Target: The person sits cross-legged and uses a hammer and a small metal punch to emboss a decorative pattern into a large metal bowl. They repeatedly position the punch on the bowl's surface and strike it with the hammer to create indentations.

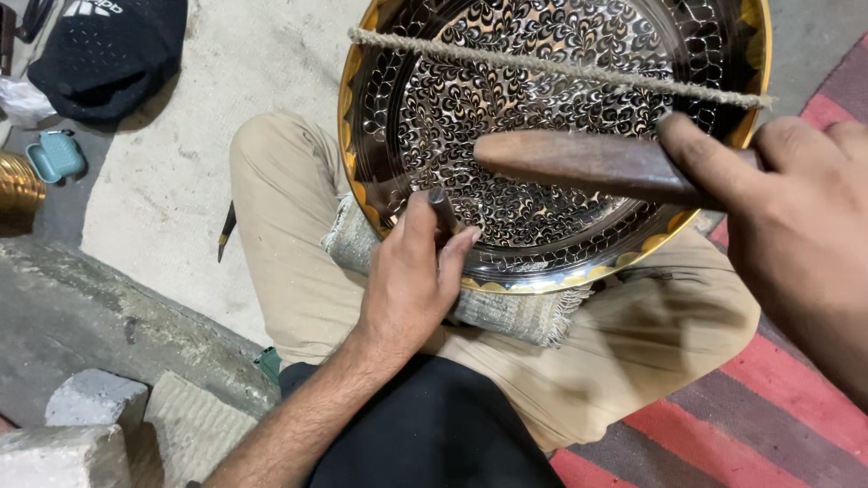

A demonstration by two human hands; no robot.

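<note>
Nearest the camera, at 3 o'clock, my right hand (805, 226) is closed around the handle end of a wooden mallet (588, 165); the index finger lies along the top of the wood, and the rounded head points toward 9 o'clock above the bowl. My left hand (411, 280), at centre, pinches a short dark metal punch (442, 210) between thumb and fingers, tip set on the inner wall of the bowl near its 7 o'clock rim. Engraved metal bowl (542, 81): large, shiny, covered in a fine leaf pattern with a gold-coloured rim, resting on a folded grey cloth (520, 312) across my lap. One rope (561, 68) stretches over the bowl from 10 to 3 o'clock. At 9 o'clock, a dark pointed tool (226, 233) lies on the floor. At 11 o'clock lies a dark cap (108, 54).
</note>
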